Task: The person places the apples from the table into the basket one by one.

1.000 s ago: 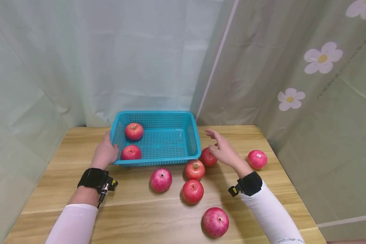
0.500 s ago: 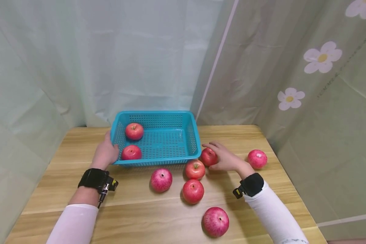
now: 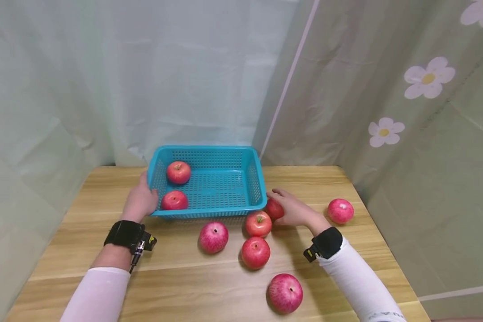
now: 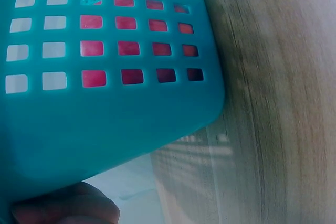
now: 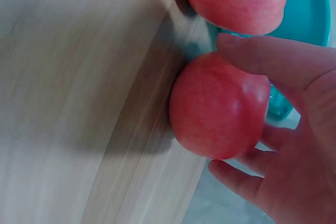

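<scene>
Blue plastic is meeting the left hand (image 3: 139, 201), which is gripping the rim of the basket (image 3: 209, 212); two apples (image 3: 175, 200) are lying inside, just right of that hand. The right hand (image 3: 294, 211) is grasping a red apple (image 5: 218, 108) between thumb and fingers, just beside the basket's corner. Two loose apples (image 3: 256, 253) are sitting left of the right hand, toward the person. Pink fruits (image 3: 285, 293) are resting on the table (image 3: 177, 286): between the hands, below the right hand, and right of it.
</scene>
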{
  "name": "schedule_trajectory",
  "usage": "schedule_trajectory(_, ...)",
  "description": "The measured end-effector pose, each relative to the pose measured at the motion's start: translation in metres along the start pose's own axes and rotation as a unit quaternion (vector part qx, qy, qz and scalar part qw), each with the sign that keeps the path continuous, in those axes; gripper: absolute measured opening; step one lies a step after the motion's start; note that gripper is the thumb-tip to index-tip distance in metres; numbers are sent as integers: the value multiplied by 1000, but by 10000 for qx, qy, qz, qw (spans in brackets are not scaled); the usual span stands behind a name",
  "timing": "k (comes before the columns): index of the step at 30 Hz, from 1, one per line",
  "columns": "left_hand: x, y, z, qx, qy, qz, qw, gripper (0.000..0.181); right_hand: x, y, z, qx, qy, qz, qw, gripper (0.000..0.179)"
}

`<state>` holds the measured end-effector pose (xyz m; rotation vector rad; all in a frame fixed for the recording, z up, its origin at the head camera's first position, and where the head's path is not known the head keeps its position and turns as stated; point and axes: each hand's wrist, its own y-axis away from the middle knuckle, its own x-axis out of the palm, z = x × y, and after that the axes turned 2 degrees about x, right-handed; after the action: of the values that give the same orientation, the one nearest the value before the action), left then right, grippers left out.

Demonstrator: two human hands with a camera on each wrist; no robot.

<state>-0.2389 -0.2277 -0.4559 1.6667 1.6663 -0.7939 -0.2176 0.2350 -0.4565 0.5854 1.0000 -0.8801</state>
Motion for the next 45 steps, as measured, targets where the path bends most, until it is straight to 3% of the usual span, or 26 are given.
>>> schedule_trajectory(9,1,-9,-4,24,110,-19,9999,72,-3,-6,-3,258,270,-107,9992,85)
schedule_trajectory(17,1,-1,1,13,-7,39,10000,71,8,-4,0,605,440,42,9972,72)
schedule_trajectory(22,1,0,3,-71,-66,200,9998,73,12,-5,-1,852,360,80,9957,73)
schedule_trajectory(31,0,-4,4,-2,-52,151,9999,71,17,-16,-3,1174,509,14,9918,78)
schedule_trajectory(45,0,-3,4,-39,121,140,9998,71,23,-11,-3,1109,634,-162,9917,69)
